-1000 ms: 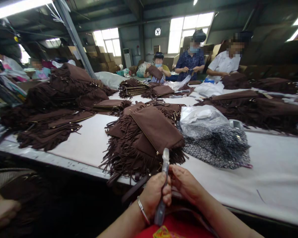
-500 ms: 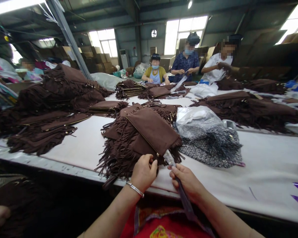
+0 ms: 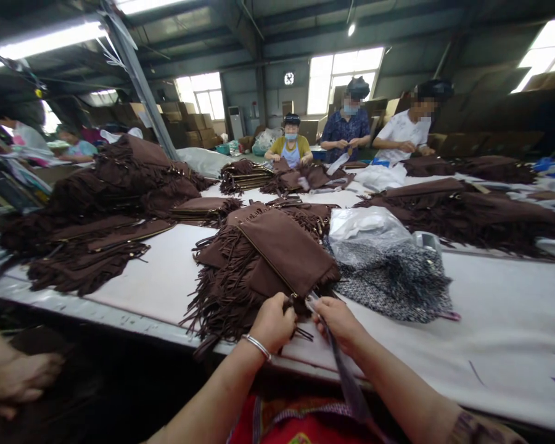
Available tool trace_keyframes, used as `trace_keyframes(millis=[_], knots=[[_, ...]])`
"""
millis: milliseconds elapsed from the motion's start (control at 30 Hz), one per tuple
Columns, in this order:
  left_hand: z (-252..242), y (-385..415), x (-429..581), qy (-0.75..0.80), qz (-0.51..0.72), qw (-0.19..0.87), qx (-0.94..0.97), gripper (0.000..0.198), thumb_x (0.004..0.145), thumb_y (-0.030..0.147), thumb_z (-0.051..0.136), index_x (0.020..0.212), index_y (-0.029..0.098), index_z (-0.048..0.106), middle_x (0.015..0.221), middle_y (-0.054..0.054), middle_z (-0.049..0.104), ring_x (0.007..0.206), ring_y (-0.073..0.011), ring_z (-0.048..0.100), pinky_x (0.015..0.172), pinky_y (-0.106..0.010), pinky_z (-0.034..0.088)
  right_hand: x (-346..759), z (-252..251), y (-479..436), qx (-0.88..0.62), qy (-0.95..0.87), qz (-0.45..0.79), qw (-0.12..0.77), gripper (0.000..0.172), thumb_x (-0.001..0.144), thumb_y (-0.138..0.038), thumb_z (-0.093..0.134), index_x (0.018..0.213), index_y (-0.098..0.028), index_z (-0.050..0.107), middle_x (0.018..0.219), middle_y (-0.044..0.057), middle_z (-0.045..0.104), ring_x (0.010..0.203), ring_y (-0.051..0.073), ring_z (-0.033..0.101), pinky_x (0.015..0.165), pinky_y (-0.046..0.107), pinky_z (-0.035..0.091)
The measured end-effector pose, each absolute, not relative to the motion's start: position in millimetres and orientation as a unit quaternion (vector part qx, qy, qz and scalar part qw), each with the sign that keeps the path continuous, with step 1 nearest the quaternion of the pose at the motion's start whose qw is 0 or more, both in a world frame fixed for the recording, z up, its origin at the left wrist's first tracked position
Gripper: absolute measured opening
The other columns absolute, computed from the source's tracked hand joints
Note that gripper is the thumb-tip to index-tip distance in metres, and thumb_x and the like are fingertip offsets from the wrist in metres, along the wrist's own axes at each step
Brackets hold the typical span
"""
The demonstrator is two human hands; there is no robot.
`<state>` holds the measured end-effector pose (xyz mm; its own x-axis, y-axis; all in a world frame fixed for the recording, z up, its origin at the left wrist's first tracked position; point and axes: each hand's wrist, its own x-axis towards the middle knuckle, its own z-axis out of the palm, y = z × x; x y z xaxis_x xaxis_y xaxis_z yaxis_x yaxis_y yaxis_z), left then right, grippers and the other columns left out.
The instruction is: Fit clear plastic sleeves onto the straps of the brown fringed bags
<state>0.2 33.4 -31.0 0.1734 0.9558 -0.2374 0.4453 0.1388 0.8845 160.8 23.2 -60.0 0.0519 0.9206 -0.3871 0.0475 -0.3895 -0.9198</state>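
A brown fringed pouch [image 3: 289,250] with a gold zipper lies on top of a pile of similar pouches at the table's front edge. At the pouch's near corner, by the end of the zipper, my left hand [image 3: 275,320] is closed in a pinch; the small dark thing between its fingers is mostly hidden. Just to the right, my right hand [image 3: 337,320] grips a strap in clear plastic wrap [image 3: 346,385]. One end of this strap points at the pouch's corner, and the rest hangs down over the table edge toward my lap.
A black-and-white knitted cloth [image 3: 393,280] with a clear plastic bag [image 3: 367,228] on it lies right of the pile. More brown pouches [image 3: 134,166] are heaped at left and at far right. A co-worker's hands [image 3: 23,376] show at lower left; several people work across the table [image 3: 504,314].
My right hand has moved closer to the pouch's corner, bringing the strap's wrapped end to it. The left hand stays pinched by the zipper. The co-worker's hands at left have come further into view.
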Motion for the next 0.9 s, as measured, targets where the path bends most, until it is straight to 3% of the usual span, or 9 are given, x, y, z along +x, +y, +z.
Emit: trace_keyframes(millis=[100, 167, 267, 333, 367, 467, 600, 700, 900], knots=[[-24.2, 38.3, -2.3, 0.536, 0.242, 0.673, 0.449, 0.018, 0.087, 0.033, 0.052, 0.086, 0.014, 0.055, 0.076, -0.006, 0.063, 0.053, -0.0117, 0.055, 0.056, -0.029, 0.047, 159.6, -65.8, 28.2, -0.643, -0.426, 0.507, 0.384, 0.037, 0.080, -0.047, 0.055, 0.057, -0.021, 0.042, 0.043, -0.008, 0.042, 0.034, 0.007, 0.035, 0.035, 0.021, 0.024], [-22.5, 40.8, -4.2, 0.487, 0.256, 0.752, 0.363, 0.027, 0.089, 0.037, 0.050, 0.090, 0.011, 0.057, 0.077, -0.007, 0.064, 0.056, -0.0121, 0.057, 0.058, -0.030, 0.050, 163.3, -66.3, 27.2, -0.657, -0.446, 0.479, 0.374, 0.035, 0.078, -0.047, 0.058, 0.056, -0.022, 0.045, 0.043, -0.006, 0.043, 0.038, 0.010, 0.040, 0.040, 0.023, 0.030], [-25.4, 42.7, -5.9, 0.438, 0.276, 0.816, 0.259, 0.032, 0.092, 0.037, 0.047, 0.093, 0.008, 0.059, 0.077, -0.010, 0.066, 0.063, -0.0163, 0.064, 0.063, -0.035, 0.053, 172.2, -58.4, 16.7, -0.661, -0.514, 0.375, 0.398, 0.024, 0.073, -0.044, 0.065, 0.076, -0.020, 0.061, 0.069, 0.003, 0.063, 0.067, 0.020, 0.058, 0.061, 0.030, 0.044], [-29.0, 42.5, -4.8, 0.432, 0.279, 0.828, 0.226, 0.031, 0.092, 0.035, 0.047, 0.095, 0.007, 0.060, 0.080, -0.012, 0.067, 0.070, -0.0198, 0.067, 0.066, -0.037, 0.054, 175.4, -48.8, 5.1, -0.647, -0.581, 0.259, 0.420, 0.027, 0.076, -0.041, 0.063, 0.094, -0.021, 0.064, 0.094, 0.009, 0.066, 0.088, 0.024, 0.058, 0.077, 0.035, 0.044], [-30.7, 41.8, -3.3, 0.432, 0.279, 0.829, 0.219, 0.030, 0.091, 0.034, 0.048, 0.095, 0.007, 0.060, 0.082, -0.013, 0.068, 0.072, -0.0210, 0.068, 0.066, -0.037, 0.054, 174.8, -43.8, -1.0, -0.637, -0.612, 0.224, 0.412, 0.026, 0.081, -0.041, 0.059, 0.096, -0.021, 0.064, 0.098, 0.010, 0.066, 0.091, 0.024, 0.058, 0.079, 0.035, 0.043], [-33.8, 38.4, 3.1, 0.416, 0.289, 0.833, 0.221, 0.025, 0.090, 0.032, 0.053, 0.094, 0.009, 0.062, 0.082, -0.011, 0.069, 0.068, -0.0180, 0.067, 0.063, -0.031, 0.054, 163.5, -32.4, -14.8, -0.636, -0.661, 0.248, 0.311, 0.028, 0.089, -0.044, 0.048, 0.081, -0.023, 0.065, 0.078, 0.006, 0.067, 0.072, 0.021, 0.060, 0.065, 0.031, 0.041], [-35.3, 34.6, 7.4, 0.397, 0.317, 0.833, 0.222, 0.020, 0.085, 0.031, 0.062, 0.086, 0.011, 0.064, 0.075, -0.006, 0.068, 0.055, -0.0119, 0.062, 0.054, -0.023, 0.050, 145.0, -27.5, -13.6, -0.678, -0.675, 0.188, 0.223, 0.024, 0.078, -0.046, 0.063, 0.078, -0.022, 0.065, 0.074, 0.006, 0.069, 0.067, 0.021, 0.061, 0.060, 0.029, 0.035], [-35.4, 33.2, 5.2, 0.410, 0.322, 0.824, 0.223, 0.020, 0.082, 0.032, 0.066, 0.087, 0.012, 0.064, 0.078, -0.005, 0.069, 0.062, -0.0148, 0.065, 0.061, -0.028, 0.052, 142.0, -27.0, -5.7, -0.673, -0.686, 0.167, 0.220, 0.015, 0.079, -0.033, 0.059, 0.083, -0.021, 0.067, 0.081, 0.007, 0.072, 0.072, 0.020, 0.064, 0.062, 0.028, 0.035], [-35.4, 27.2, 6.4, 0.402, 0.324, 0.809, 0.281, 0.025, 0.075, 0.032, 0.075, 0.084, 0.011, 0.065, 0.078, -0.007, 0.069, 0.070, -0.0153, 0.065, 0.067, -0.026, 0.050, 145.1, -34.9, -3.5, -0.635, -0.652, 0.318, 0.266, 0.019, 0.076, -0.022, 0.056, 0.062, -0.019, 0.067, 0.063, 0.001, 0.070, 0.059, 0.014, 0.058, 0.054, 0.023, 0.032]])
